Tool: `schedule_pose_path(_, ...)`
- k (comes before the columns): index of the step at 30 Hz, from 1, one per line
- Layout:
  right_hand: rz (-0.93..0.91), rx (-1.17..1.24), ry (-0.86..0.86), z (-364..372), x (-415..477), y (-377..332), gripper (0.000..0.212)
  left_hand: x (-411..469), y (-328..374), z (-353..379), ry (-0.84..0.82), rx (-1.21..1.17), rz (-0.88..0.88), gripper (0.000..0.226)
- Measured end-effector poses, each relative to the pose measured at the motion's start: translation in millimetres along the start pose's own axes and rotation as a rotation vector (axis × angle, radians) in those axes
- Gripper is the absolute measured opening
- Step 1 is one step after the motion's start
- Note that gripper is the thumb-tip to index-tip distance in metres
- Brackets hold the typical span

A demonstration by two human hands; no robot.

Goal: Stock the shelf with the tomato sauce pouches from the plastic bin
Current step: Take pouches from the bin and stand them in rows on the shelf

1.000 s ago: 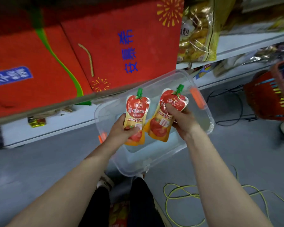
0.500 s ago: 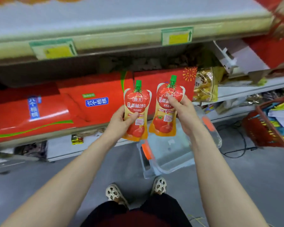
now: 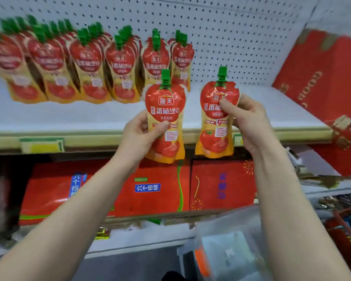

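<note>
My left hand (image 3: 139,136) grips a red and yellow tomato sauce pouch (image 3: 165,104) with a green cap, held upright in front of the white shelf (image 3: 89,116). My right hand (image 3: 249,122) holds a second pouch (image 3: 215,138) of the same kind, upright, just to the right. Both pouches hang at the shelf's front edge. Several rows of pouches (image 3: 85,65) stand on the shelf's left and middle part, against the pegboard. The clear plastic bin (image 3: 229,250) lies low on the floor at the lower right, partly hidden by my right forearm.
A tilted red gift box (image 3: 322,88) leans at the shelf's right end. Bare white shelf surface lies between the pouch rows and that box. Red boxes (image 3: 160,187) fill the shelf below. A red basket (image 3: 344,224) sits at the lower right edge.
Both hands have risen with their pouches from over the bin up to the upper shelf's front edge. My view tilted up, so the stocked rows and the pegboard have come into sight.
</note>
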State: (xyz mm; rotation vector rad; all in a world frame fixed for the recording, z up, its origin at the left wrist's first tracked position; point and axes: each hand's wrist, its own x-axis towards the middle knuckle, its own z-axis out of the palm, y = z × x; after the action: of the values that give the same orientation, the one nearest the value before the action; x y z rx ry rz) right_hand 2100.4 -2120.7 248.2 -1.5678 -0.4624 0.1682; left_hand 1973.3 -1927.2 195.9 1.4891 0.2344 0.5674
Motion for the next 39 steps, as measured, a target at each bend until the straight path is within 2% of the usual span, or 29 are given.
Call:
schedule_pose_path(6, 0.024, -0.062, -0.043, 13.9, 96.7, -29.9, 0.013, 66.5, 24.3, -11.5, 0.116, -0.041, 0.115, 0.022)
schedule_pose_path(9, 0.062, -0.064, -0.08, 25.3, 142.1, -20.2, 0.011, 90.7, 22.9, -15.1, 0.173, -0.041, 0.117, 0.029)
schedule_pose_path(16, 0.133, -0.057, -0.089, 52.3, 216.5, 12.0, 0.006, 127.9, 15.2, -15.1, 0.233, -0.036, 0.101, 0.026)
schedule_pose_path(18, 0.139, -0.049, -0.084, 57.6, 232.2, 18.8, 0.015, 133.8, 11.8, -15.1, 0.237, -0.024, 0.097, 0.029)
schedule_pose_path(22, 0.118, -0.037, -0.072, 70.1, 254.5, 25.6, 0.014, 142.4, 8.9, -15.3, 0.238, -0.008, 0.104, 0.032)
schedule_pose_path(29, 0.071, -0.087, -0.064, 79.3, 275.4, 34.3, 0.03, 149.0, 5.8, -12.5, 0.209, -0.008, 0.113, 0.029)
schedule_pose_path(36, 0.065, -0.147, -0.081, 81.0, 278.2, 35.2, 0.035, 149.9, 1.3, -10.8, 0.181, -0.008, 0.088, 0.026)
schedule_pose_path(39, -0.002, -0.23, 0.005, 75.5, 268.7, 29.0, 0.043, 149.7, 0.6, -7.3, 0.173, 0.003, 0.068, 0.026)
